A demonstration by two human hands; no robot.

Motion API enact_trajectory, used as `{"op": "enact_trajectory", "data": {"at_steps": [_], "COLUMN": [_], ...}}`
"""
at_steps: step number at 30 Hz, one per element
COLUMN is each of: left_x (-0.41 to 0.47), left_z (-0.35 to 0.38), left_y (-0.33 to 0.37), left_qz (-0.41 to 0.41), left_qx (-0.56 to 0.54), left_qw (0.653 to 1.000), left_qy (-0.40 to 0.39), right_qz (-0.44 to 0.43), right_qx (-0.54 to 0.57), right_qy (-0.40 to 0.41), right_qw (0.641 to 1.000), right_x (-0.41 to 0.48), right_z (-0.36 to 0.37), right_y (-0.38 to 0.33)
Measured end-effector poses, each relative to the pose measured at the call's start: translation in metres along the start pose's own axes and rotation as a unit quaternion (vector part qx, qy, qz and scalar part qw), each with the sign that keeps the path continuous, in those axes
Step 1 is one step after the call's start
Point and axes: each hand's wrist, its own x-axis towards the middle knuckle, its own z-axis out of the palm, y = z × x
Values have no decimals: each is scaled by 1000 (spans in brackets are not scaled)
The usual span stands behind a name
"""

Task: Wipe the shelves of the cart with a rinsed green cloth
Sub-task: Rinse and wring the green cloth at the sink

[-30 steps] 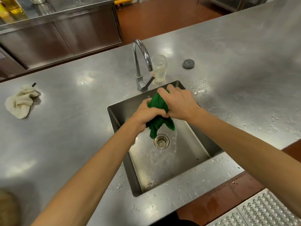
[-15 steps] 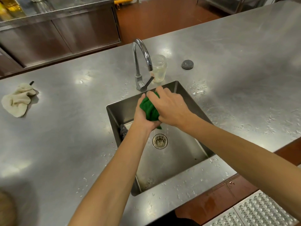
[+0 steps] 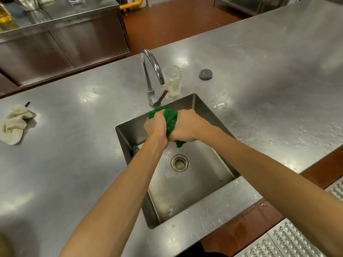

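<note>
Wringing looks to be the step in hand: the left hand (image 3: pixel 157 125) and right hand (image 3: pixel 187 127) both have fingers curled tight round the bunched green cloth (image 3: pixel 171 117), held over the sink (image 3: pixel 200 182) just below the faucet (image 3: pixel 150 71) — presumably so squeezed water drops into the basin, not onto the counter. The basin holds a drain strainer (image 3: pixel 179 163) and a steel scourer (image 3: pixel 136 148) (half hidden by the left forearm); the clear jar (image 3: pixel 172 80) beside the faucet seems nearly empty — hard to tell.

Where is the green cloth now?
Head view, centre: the green cloth is gripped by left hand and right hand over the sink, just below the tap.
</note>
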Motion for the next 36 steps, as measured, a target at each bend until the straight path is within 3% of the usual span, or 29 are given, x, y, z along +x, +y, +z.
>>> {"op": "enact_trajectory", "data": {"at_steps": [6,13,16,18,20,22,26,29,32,34,36], "left_x": [0,-4,-7,-9,-10,-8,-5,-6,-13,-17,-21], "left_z": [1,7,9,10,10,10,8,5,4,6,9], "left_y": [2,-1,-5,-7,-5,-1,10,14,15,13,11], "left_qz": [110,197,215,214,202,171,46,-24,-60,-76,-74], "left_qx": [97,184,198,186,168,131,15,-56,-68,-58,-42], "left_qw": [989,962,954,957,964,976,998,998,996,995,996], "left_qy": [-10,-53,-61,-56,-40,-11,37,36,20,-6,-4], "right_qz": [-2,58,81,82,74,52,-14,-99,-104,-73,-46], "right_qx": [152,359,399,384,341,279,129,-54,-144,-181,-188], "right_qy": [-108,-241,-276,-279,-247,-162,102,234,325,356,337], "right_qw": [982,900,871,876,904,945,986,966,929,914,921], "right_x": [-1,-4,-5,-7,-9,-12,-26,-41,-45,-39,-34], "right_z": [-5,0,1,-3,-7,-7,8,30,49,50,41], "right_y": [10,33,39,40,35,27,13,5,1,4,6]}}
